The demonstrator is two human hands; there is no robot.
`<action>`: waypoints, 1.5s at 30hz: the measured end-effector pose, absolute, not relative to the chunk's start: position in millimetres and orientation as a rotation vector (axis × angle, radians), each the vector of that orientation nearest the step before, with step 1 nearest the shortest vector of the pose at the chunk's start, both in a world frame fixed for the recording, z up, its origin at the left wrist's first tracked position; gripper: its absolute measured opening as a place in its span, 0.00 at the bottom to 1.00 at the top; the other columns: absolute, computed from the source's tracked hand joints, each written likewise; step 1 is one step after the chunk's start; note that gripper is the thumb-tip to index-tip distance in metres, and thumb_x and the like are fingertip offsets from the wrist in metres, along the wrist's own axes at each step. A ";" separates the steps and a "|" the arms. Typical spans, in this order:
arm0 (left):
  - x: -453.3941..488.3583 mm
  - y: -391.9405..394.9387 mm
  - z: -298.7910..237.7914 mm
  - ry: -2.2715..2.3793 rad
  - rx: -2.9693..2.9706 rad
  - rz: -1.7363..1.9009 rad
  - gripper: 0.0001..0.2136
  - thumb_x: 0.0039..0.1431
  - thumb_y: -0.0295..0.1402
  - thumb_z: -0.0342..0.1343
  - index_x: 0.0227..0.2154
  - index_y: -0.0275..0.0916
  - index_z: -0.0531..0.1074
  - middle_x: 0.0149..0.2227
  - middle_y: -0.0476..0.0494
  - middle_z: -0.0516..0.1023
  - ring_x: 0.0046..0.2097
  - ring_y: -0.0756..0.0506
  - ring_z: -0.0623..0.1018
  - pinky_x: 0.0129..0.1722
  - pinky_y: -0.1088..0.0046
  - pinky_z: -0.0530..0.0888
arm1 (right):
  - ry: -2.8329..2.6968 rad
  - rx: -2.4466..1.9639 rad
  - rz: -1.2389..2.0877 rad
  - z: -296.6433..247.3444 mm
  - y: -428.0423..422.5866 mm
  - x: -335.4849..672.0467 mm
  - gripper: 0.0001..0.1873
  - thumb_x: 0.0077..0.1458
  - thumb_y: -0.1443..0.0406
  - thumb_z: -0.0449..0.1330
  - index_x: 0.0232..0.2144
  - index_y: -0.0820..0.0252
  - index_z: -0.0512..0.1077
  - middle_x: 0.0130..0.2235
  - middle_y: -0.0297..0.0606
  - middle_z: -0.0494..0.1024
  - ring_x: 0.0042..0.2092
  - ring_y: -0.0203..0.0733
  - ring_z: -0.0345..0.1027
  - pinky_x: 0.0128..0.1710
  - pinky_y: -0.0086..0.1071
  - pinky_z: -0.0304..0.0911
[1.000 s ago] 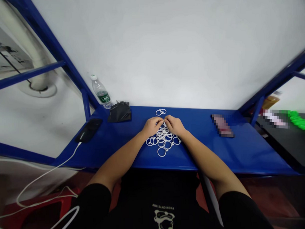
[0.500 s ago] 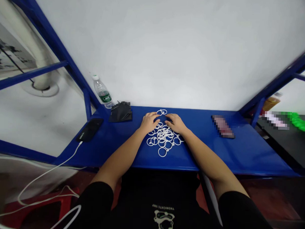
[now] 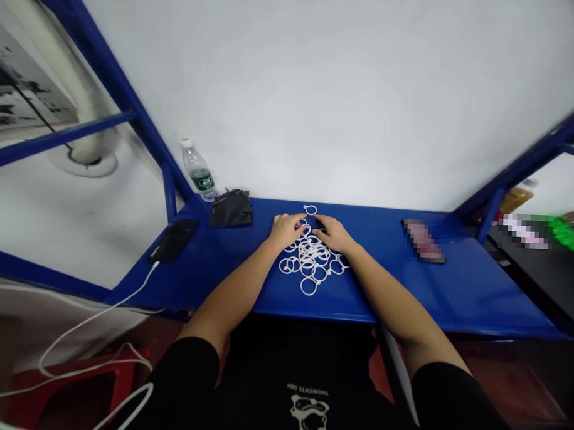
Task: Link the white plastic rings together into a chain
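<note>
Loose white plastic rings with small tabs (image 3: 309, 286), like curtain rings, lie in an overlapping pile on the blue tabletop (image 3: 238, 270). My left hand (image 3: 285, 230) rests at the far left side of the pile, its thumb and forefinger closed at a white ring (image 3: 307, 234); its fingertips partly hide that ring. Opposite it, my right hand (image 3: 332, 233) lies over the pile's far right edge, thumb and fingers apart, with rings partly under it. A single white ring (image 3: 311, 210) lies beyond both hands' fingertips, near the wall.
At the back left, a plastic bottle (image 3: 201, 177) leans beside a black plastic bag (image 3: 231, 208). A black phone (image 3: 173, 241) with a white cable (image 3: 128, 292) lies left. A blurred-out phone (image 3: 423, 241) lies right. Blue frame bars (image 3: 152, 160) and a white wall (image 3: 309, 115) enclose the tabletop.
One of the two overlapping rings at the back has come toward me, between my hands; the other stays near the wall. My left fingertips have moved slightly inward. The whole view has shifted slightly.
</note>
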State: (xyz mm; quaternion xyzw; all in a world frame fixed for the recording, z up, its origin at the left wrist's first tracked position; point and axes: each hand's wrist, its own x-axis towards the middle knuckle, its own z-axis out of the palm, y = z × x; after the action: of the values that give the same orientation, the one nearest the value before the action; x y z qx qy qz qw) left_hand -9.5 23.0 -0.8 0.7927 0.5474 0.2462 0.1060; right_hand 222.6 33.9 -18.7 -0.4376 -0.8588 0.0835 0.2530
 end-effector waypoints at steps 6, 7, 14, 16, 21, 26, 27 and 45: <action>-8.3 20.9 3.8 1.569 2.409 0.495 0.14 0.69 0.40 0.58 0.53 0.50 0.82 0.48 0.44 0.84 0.51 0.41 0.81 0.52 0.65 0.72 | -2.374 -1.191 0.208 -18.8 34.3 221.7 0.29 0.68 0.55 0.58 0.66 0.60 0.69 0.63 0.51 0.76 0.65 0.58 0.69 0.66 0.54 0.62; -8.8 21.1 2.0 1.559 2.407 0.517 0.13 0.69 0.39 0.58 0.51 0.50 0.83 0.47 0.43 0.84 0.50 0.41 0.81 0.52 0.66 0.73 | -2.365 -1.199 0.207 -18.8 33.9 221.7 0.31 0.67 0.55 0.59 0.67 0.61 0.67 0.63 0.52 0.76 0.64 0.59 0.69 0.66 0.55 0.63; -10.1 24.7 -14.7 1.390 2.324 0.924 0.08 0.65 0.31 0.62 0.44 0.44 0.84 0.42 0.44 0.86 0.43 0.43 0.83 0.47 0.68 0.77 | -2.309 -1.131 0.251 -12.5 28.5 221.5 0.27 0.66 0.58 0.61 0.63 0.61 0.72 0.58 0.51 0.79 0.59 0.57 0.74 0.60 0.51 0.68; -7.8 23.2 -14.4 1.326 2.322 1.023 0.08 0.66 0.31 0.62 0.45 0.43 0.83 0.42 0.45 0.86 0.43 0.44 0.83 0.47 0.68 0.77 | -2.287 -1.073 0.253 -8.2 24.9 220.1 0.22 0.67 0.58 0.59 0.59 0.58 0.75 0.55 0.48 0.82 0.55 0.54 0.75 0.58 0.49 0.69; -1.3 16.2 -9.2 1.257 2.363 1.114 0.07 0.67 0.32 0.62 0.43 0.44 0.84 0.43 0.44 0.86 0.45 0.44 0.84 0.50 0.66 0.77 | -2.266 -0.978 0.242 1.8 15.0 215.1 0.17 0.72 0.57 0.54 0.50 0.55 0.80 0.46 0.44 0.84 0.48 0.50 0.76 0.53 0.45 0.69; 3.5 11.0 -5.4 1.269 2.347 1.185 0.06 0.67 0.31 0.62 0.42 0.43 0.84 0.42 0.44 0.87 0.44 0.44 0.84 0.49 0.65 0.76 | -2.212 -1.008 0.164 4.3 9.9 211.2 0.17 0.72 0.58 0.52 0.44 0.58 0.79 0.42 0.45 0.83 0.45 0.49 0.75 0.49 0.42 0.69; 3.9 10.3 -4.7 1.268 2.348 1.191 0.06 0.67 0.31 0.62 0.41 0.42 0.84 0.41 0.44 0.87 0.43 0.44 0.84 0.49 0.65 0.76 | -2.216 -1.023 0.144 4.3 9.0 210.4 0.16 0.72 0.58 0.52 0.43 0.58 0.78 0.41 0.45 0.83 0.45 0.49 0.75 0.49 0.41 0.69; 3.5 12.1 -14.7 1.148 2.466 0.792 0.09 0.63 0.35 0.62 0.44 0.44 0.83 0.48 0.44 0.85 0.53 0.39 0.80 0.60 0.58 0.73 | -2.366 -1.220 0.127 -6.3 45.9 214.4 0.27 0.71 0.58 0.54 0.67 0.59 0.68 0.68 0.49 0.71 0.65 0.57 0.68 0.64 0.52 0.63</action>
State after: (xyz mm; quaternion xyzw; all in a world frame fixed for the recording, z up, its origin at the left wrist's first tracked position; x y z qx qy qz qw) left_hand 3.5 12.1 -14.7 0.8601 0.4005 0.2762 0.1534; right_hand 214.4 45.9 -6.3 -0.4449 -0.8627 0.0464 0.2359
